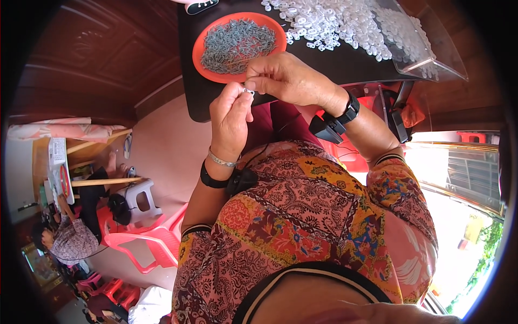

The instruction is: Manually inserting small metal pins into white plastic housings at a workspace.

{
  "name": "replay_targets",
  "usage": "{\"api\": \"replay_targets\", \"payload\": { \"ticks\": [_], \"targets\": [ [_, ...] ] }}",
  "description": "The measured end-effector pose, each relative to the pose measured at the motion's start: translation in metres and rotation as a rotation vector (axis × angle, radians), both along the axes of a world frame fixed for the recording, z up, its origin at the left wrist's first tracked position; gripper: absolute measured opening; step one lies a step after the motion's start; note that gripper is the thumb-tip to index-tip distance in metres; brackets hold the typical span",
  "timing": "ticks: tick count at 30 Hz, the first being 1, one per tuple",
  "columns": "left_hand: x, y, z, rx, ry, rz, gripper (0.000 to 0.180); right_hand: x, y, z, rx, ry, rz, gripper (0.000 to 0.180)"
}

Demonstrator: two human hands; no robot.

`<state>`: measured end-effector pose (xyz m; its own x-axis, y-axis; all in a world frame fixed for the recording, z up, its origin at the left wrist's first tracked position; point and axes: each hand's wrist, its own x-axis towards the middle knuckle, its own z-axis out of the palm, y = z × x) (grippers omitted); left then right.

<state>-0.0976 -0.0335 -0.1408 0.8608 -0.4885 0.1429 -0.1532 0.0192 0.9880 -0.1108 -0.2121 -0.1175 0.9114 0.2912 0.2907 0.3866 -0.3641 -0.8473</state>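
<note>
My left hand [231, 114] pinches a small white plastic piece [249, 92] between thumb and forefinger, just off the table's near edge. Against it, the fingertips of my right hand [291, 78] are pressed together; whatever they hold is hidden. Right beyond both hands, an orange plate [197, 51] bears a heap of small grey metal screws or nails [237, 43]. Many small whitish plastic pieces with holes [329, 24] lie in a spread pile to the plate's right.
The black table [350, 67] spans the far side. A clear plastic tray [431, 63] holds more pieces at right. Pink chairs [154, 237] and a grey stool [141, 201] stand at left, where another person [78, 240] sits.
</note>
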Motion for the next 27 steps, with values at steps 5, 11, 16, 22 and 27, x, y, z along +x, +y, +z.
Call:
{"api": "replay_targets", "payload": {
  "ticks": [5, 11, 16, 22, 27],
  "targets": [
    [-0.005, 0.001, -0.005, -0.024, -0.016, 0.012, 0.02, -0.003, 0.004, -0.003, -0.072, -0.115, -0.008, 0.015],
    [0.006, 0.006, -0.006, -0.05, 0.027, 0.049, 0.018, 0.015, -0.013, -0.002, -0.054, -0.024, 0.019, 0.035],
    [0.014, 0.018, -0.004, -0.149, 0.137, 0.136, 0.016, 0.076, -0.086, 0.021, -0.452, -0.124, -0.432, 0.019],
    [0.013, 0.02, -0.001, -0.194, 0.172, 0.119, 0.017, 0.156, -0.132, -0.007, -0.943, -0.228, -0.407, 0.02],
    [0.015, 0.028, -0.002, -0.202, 0.193, 0.136, 0.016, 0.17, -0.113, -0.007, -1.102, -0.217, -0.332, 0.022]
  ]
}}
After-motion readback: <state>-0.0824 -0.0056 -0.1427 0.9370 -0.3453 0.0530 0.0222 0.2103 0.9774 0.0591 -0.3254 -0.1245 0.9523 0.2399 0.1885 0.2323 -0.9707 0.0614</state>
